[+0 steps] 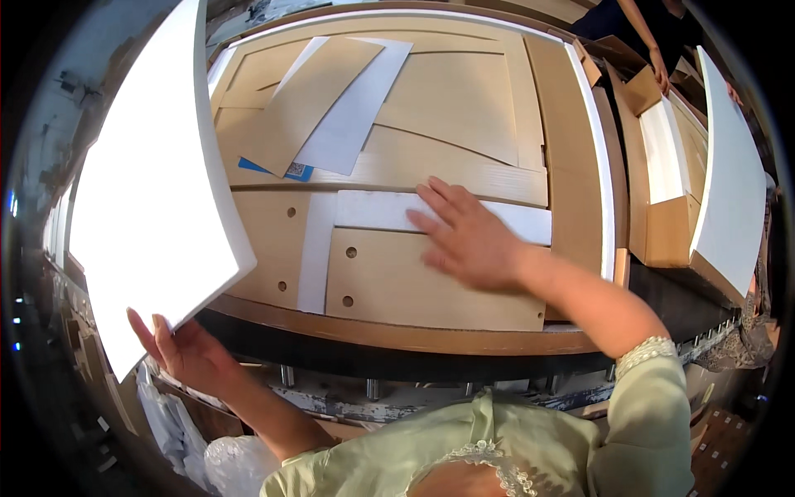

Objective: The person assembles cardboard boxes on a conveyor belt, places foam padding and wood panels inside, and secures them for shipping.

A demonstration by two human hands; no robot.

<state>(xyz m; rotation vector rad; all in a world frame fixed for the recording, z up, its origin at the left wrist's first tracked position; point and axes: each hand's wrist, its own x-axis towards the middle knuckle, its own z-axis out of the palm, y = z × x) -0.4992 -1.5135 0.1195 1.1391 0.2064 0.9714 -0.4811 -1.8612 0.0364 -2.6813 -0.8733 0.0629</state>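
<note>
A large white foam sheet (pixel 157 182) stands tilted at the left, its lower corner pinched in the fingers of my left hand (pixel 195 356). My right hand (pixel 472 240), fingers spread and slightly blurred, is over a long white foam strip (pixel 517 219) in an open cardboard box (pixel 571 157); whether it touches the strip, I cannot tell. Under that hand lies a cream panel (pixel 422 286) with round holes. A short white strip (pixel 316 265) runs beside it. Farther back, a brown cardboard piece (pixel 327 99) and a white sheet (pixel 360 112) overlap on a framed cream panel (pixel 464 91), near a blue card (pixel 300 172).
Another open box (pixel 669 224) stands at the right with a white sheet (pixel 733 174) upright along its side. A co-worker's arm (pixel 650 41) reaches toward it. Conveyor rollers (pixel 373 388) run below my box, and clear plastic bags (pixel 240 464) lie at lower left.
</note>
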